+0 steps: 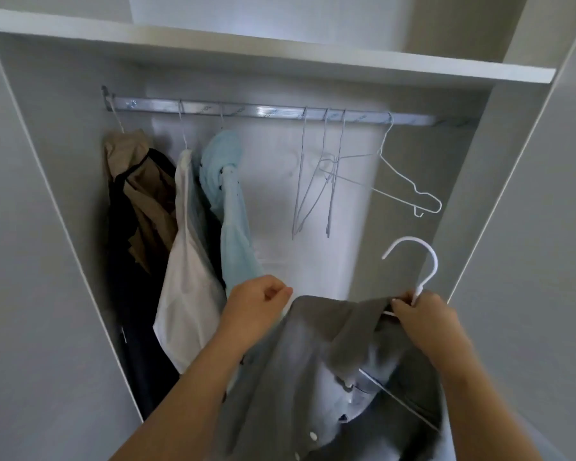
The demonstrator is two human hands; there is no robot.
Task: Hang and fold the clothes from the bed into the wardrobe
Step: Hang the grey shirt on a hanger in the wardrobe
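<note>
Currently: shirt (296, 377), grey, soft, light, likely slip-prone on thin hanger (435, 261); right hand (423, 314) grips hanger neck at collar, left hand (256, 307) pinches opposite shoulder; carry by neck.

One rail (263, 111), one shelf (280, 58). Three hung garments: tan jacket (140, 181), white garment (187, 261), blue shirt (233, 227). Four bare hangers (333, 168). One grey shirt (313, 377), one white hanger (410, 238). Two hands: left hand (260, 307), right hand (423, 314).

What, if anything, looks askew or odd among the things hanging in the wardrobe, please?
The rightmost empty hanger on the rail is swung sideways, unlike the three empty hangers hanging straight beside it. The light blue garment looks bunched and knotted near its top.
</note>
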